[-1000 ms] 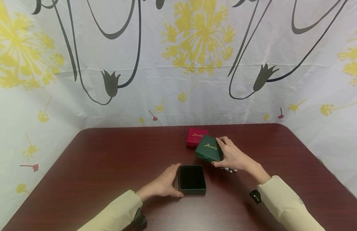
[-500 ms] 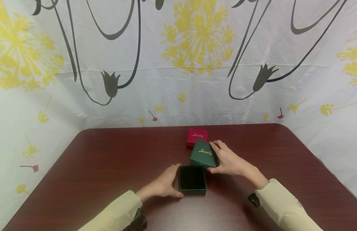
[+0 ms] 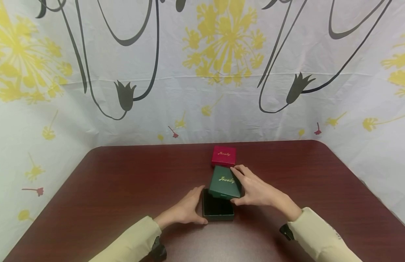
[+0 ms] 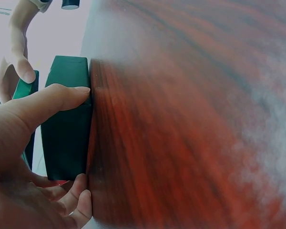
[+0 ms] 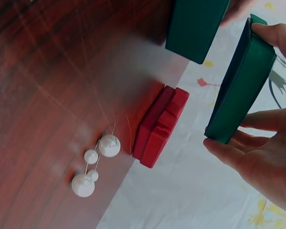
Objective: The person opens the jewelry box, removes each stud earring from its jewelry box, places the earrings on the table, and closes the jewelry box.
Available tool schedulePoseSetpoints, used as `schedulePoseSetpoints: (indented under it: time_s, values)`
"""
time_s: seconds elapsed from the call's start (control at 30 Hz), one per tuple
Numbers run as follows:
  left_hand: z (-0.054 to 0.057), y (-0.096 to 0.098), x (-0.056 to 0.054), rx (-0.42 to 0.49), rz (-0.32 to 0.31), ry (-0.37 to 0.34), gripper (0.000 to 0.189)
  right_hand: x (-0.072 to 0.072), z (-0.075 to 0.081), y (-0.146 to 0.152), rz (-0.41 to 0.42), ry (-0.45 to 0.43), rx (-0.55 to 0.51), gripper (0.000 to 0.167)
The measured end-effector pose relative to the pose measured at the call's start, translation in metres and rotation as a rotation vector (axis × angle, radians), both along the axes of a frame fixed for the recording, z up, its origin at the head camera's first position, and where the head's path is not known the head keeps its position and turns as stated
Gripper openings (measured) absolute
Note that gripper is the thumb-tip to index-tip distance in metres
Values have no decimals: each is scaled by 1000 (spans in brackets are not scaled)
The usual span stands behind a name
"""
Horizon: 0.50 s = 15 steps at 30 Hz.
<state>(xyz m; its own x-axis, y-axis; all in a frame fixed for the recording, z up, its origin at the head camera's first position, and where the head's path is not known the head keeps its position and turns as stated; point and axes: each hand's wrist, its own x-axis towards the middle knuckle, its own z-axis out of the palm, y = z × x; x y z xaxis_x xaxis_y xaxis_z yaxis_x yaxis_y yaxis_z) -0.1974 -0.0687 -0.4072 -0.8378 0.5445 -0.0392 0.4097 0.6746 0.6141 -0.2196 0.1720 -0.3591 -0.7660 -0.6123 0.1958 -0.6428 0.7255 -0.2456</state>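
Observation:
A green jewelry box base (image 3: pixel 218 217) with a black inside stands uncovered on the table. My left hand (image 3: pixel 186 207) holds it at its left side; in the left wrist view the thumb (image 4: pixel 62 98) lies on one wall of the base. My right hand (image 3: pixel 258 187) grips the green box lid (image 3: pixel 224 182), lettered "Jewelry" in gold, by its right side. Tilted, the lid hangs above the back part of the base, covering some of its inside from the head view. In the right wrist view the lid (image 5: pixel 240 90) is apart from the base (image 5: pixel 195 28).
A red jewelry box (image 3: pixel 224 154) sits shut behind the green one. Several white pearls on thin metal pins, like earrings (image 5: pixel 91 164), lie on the table in the right wrist view; the right hand hides them in the head view. A patterned cloth (image 3: pixel 202 72) hangs behind the table (image 3: pixel 140 174).
My right hand has brought the green lid left and toward me, from beside the red box to over the base. The left hand and the base have stayed put.

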Motion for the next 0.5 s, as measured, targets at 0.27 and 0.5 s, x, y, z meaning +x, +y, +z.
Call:
schedulePoseSetpoints:
  time_s: [0.27,0.5]
  values:
    - [-1,0,0,0,6,6,101,5,-1,-5,46,-8,12,86]
    - [-2,1,-1,7,4,7,101,8,-3,-8,92,7,15,88]
